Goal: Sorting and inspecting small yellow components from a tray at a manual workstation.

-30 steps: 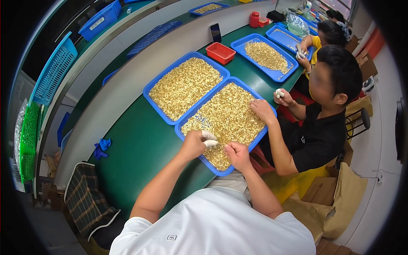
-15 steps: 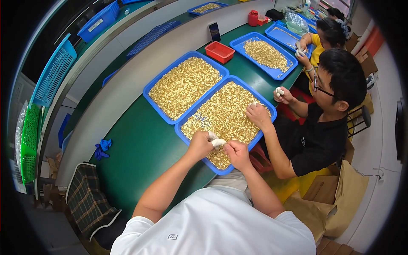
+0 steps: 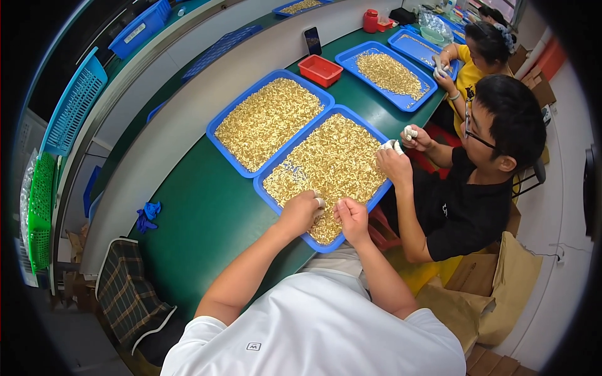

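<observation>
My left hand [image 3: 301,213] is over the near end of a blue tray [image 3: 323,248] full of small gold-coloured metal pieces [image 3: 335,150]. White covers wrap some of its fingertips, and the fingers are curled in. My right hand [image 3: 352,220] is just to its right, bare, with thumb and fingertips pressed together. A small gap separates the two hands. Whatever either hand pinches is too small or hidden to make out. Bare blue tray bottom shows in patches left of the heap's middle.
A second blue tray [image 3: 227,158] of like pieces adjoins on the left. Beyond are a red box [image 3: 320,71], a phone [image 3: 312,41] and another part-filled tray [image 3: 411,105]. A co-worker [image 3: 476,194] at right has both hands near my tray's right edge. Blue gloves [image 3: 148,216] lie at left.
My hands have drawn apart; the left fingertips no longer meet the right hand's. The co-worker's nearer hand has lifted from the pieces and moved towards their other hand.
</observation>
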`<state>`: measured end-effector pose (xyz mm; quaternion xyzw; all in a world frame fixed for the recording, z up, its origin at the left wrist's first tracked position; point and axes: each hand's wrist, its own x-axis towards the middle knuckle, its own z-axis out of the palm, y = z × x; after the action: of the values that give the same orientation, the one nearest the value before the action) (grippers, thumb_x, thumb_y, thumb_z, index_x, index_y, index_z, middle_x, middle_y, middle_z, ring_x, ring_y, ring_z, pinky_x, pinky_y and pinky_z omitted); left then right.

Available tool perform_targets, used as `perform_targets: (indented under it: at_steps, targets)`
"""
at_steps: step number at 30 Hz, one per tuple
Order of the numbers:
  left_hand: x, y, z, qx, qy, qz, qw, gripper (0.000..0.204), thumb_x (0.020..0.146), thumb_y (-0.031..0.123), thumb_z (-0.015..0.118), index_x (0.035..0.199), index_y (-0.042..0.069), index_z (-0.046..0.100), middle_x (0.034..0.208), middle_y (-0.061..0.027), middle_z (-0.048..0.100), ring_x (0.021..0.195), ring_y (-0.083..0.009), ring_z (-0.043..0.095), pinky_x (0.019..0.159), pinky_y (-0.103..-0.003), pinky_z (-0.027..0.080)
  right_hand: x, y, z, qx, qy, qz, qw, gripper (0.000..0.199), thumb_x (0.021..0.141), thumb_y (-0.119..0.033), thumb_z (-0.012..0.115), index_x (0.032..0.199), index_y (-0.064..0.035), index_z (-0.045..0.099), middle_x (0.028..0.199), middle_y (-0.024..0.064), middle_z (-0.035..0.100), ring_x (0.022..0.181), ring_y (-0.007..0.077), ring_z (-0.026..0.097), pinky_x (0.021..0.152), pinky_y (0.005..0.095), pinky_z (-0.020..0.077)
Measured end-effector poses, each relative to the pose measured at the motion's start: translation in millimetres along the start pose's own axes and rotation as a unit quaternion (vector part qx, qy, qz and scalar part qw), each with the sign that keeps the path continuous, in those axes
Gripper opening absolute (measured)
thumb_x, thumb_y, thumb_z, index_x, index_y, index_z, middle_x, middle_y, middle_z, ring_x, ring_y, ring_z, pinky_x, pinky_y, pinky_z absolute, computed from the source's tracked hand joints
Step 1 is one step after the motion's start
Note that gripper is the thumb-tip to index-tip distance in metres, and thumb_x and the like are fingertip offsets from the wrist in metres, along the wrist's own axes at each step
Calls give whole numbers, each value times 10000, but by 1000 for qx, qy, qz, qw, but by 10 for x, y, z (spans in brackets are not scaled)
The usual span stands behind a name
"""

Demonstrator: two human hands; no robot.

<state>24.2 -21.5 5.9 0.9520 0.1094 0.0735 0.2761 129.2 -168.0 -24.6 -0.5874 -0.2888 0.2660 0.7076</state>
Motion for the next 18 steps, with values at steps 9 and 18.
perform_targets:
  at_steps: [9, 18]
  targets:
    - [-3, -120, -48, -335, 114, -117, 928, 94, 847, 84, 741, 931, 41, 733, 845, -61, 711, 775, -147, 658, 705, -290, 516, 1, -27, -6, -47, -6, -20, 999, 302, 1011, -174, 522, 772, -4, 593, 676, 23, 587, 600, 60, 523, 543, 213, 421]
    - [-43, -147, -91, -488, 88, -130, 859, 87, 883, 36, 707, 968, 15, 713, 904, -18, 707, 830, -86, 633, 764, -250, 518, 2, 39, -38, -43, -25, -34, 998, 289, 1004, -148, 525, 767, 1, 595, 708, 27, 601, 600, 62, 539, 542, 214, 434]
